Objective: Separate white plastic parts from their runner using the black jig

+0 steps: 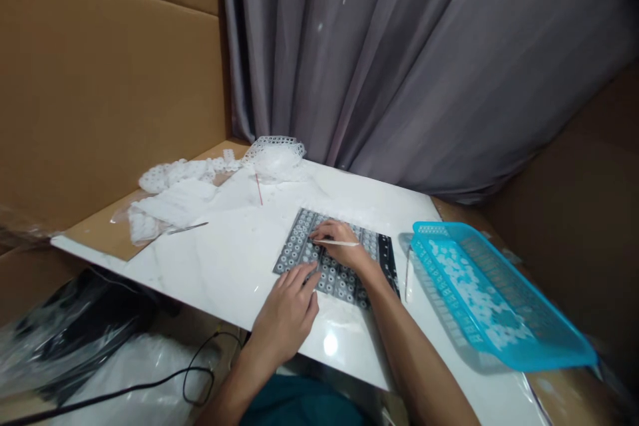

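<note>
A flat black sheet (386, 254) lies on the white table, covered with rows of small white ring-shaped pieces. My left hand (289, 306) rests at its near left edge, fingers stretched out and the fingertips touching the sheet. Over the middle of the sheet is my right hand (339, 243), closed in a pinch on a thin white stick (344, 243) that crosses the fingers. The stick's working tip is too small to make out, and the right hand and forearm hide part of the rows.
A blue plastic basket (449, 306) with many small white pieces stands at the right. White lace-like pieces (174, 200) and a white mesh bundle (276, 160) lie at the far left. Tweezers (188, 228) and a thin red stick (258, 190) are on the white table (210, 273).
</note>
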`<action>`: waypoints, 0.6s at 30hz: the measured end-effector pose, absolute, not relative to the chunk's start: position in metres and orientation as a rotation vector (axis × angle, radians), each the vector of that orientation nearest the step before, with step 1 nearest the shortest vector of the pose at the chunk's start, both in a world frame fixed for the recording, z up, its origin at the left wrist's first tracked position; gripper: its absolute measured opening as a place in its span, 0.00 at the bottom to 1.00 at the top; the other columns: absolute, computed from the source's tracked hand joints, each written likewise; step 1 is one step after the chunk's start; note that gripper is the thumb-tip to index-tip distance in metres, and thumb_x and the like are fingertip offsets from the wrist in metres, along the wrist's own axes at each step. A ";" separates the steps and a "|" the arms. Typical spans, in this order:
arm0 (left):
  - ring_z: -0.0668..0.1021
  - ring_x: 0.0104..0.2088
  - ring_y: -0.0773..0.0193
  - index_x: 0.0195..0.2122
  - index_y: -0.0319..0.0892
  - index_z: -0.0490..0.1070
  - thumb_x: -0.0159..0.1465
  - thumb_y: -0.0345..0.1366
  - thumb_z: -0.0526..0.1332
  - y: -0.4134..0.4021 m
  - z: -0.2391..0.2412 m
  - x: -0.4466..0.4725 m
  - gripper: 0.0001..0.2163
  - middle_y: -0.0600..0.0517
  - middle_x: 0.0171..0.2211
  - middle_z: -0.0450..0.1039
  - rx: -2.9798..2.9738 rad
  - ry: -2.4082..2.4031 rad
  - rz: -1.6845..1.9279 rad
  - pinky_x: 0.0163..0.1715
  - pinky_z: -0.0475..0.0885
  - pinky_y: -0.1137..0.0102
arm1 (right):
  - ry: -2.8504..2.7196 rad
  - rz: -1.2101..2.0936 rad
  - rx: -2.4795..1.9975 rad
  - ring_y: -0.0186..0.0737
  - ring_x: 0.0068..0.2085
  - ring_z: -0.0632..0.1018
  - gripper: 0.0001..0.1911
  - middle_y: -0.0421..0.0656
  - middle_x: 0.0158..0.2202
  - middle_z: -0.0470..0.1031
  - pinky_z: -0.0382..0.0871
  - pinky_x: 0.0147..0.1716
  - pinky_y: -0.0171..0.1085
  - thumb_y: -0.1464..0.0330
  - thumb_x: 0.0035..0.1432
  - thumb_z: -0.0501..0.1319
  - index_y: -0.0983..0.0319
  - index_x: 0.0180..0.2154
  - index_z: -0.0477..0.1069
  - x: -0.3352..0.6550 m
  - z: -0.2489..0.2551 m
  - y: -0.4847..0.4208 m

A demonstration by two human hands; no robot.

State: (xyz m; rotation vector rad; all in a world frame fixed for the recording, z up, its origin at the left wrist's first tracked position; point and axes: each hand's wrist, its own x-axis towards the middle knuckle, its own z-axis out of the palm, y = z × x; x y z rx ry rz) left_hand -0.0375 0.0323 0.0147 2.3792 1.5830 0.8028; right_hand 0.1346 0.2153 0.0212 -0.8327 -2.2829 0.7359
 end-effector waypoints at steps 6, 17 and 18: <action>0.72 0.67 0.50 0.66 0.46 0.68 0.74 0.29 0.55 0.033 0.013 -0.038 0.20 0.45 0.67 0.71 2.371 1.596 0.829 0.66 0.70 0.47 | -1.959 0.918 -0.843 0.49 0.45 0.85 0.10 0.45 0.39 0.87 0.76 0.51 0.46 0.70 0.63 0.68 0.58 0.28 0.77 0.123 0.007 0.214; 0.73 0.67 0.49 0.66 0.46 0.68 0.74 0.29 0.56 0.033 0.011 -0.038 0.21 0.44 0.67 0.71 2.387 1.592 0.843 0.65 0.71 0.47 | -1.984 1.287 -0.674 0.53 0.56 0.84 0.11 0.48 0.39 0.88 0.72 0.63 0.54 0.64 0.57 0.76 0.59 0.27 0.79 0.139 0.022 0.220; 0.73 0.67 0.49 0.66 0.46 0.68 0.74 0.29 0.56 0.033 0.011 -0.038 0.20 0.44 0.67 0.71 2.387 1.593 0.845 0.65 0.71 0.47 | -2.004 1.295 -0.667 0.53 0.56 0.84 0.12 0.48 0.38 0.88 0.72 0.63 0.54 0.63 0.57 0.77 0.59 0.27 0.79 0.139 0.023 0.219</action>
